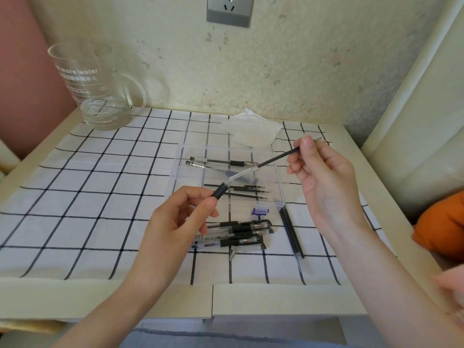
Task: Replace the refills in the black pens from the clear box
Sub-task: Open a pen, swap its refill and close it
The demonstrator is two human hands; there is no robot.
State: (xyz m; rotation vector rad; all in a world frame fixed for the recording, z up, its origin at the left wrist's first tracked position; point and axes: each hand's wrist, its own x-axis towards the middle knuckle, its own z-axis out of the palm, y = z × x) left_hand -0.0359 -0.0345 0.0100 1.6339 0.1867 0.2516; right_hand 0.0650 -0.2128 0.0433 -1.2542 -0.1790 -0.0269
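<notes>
I have 1 pen barrel [234,177] up in the air over the clear box [277,183], its black rubber grip end clamped between the thumb and forefinger of my left hand [175,222]. My right hand [324,177] is pinched shut on a dark refill [278,157] near its writing tip, and the refill's tail sits partly inside the open end of the barrel. I cannot tell from this whether it is going in or coming out.

As for progress, I judge I am somewhere in the middle. A cluster of about 4 black pens [241,233] lies on the checked cloth [88,187] just in front of the box, under my left hand; whether those are finished I cannot say. A loose metal nose cone [231,254] lies just beside that cluster, probably belonging to the pen I hold, so it is not yet screwed back on. 2 pens [223,163] lie in the far part of the box, likely waiting their turn, and about 4 loose refills [241,190] lie in its near part. At least 2 more refills [292,234] rest on the cloth to the right of the box, perhaps the spent ones.

The held refill and barrel stretch in a line between my 2 hands, slanting up toward the right.
</notes>
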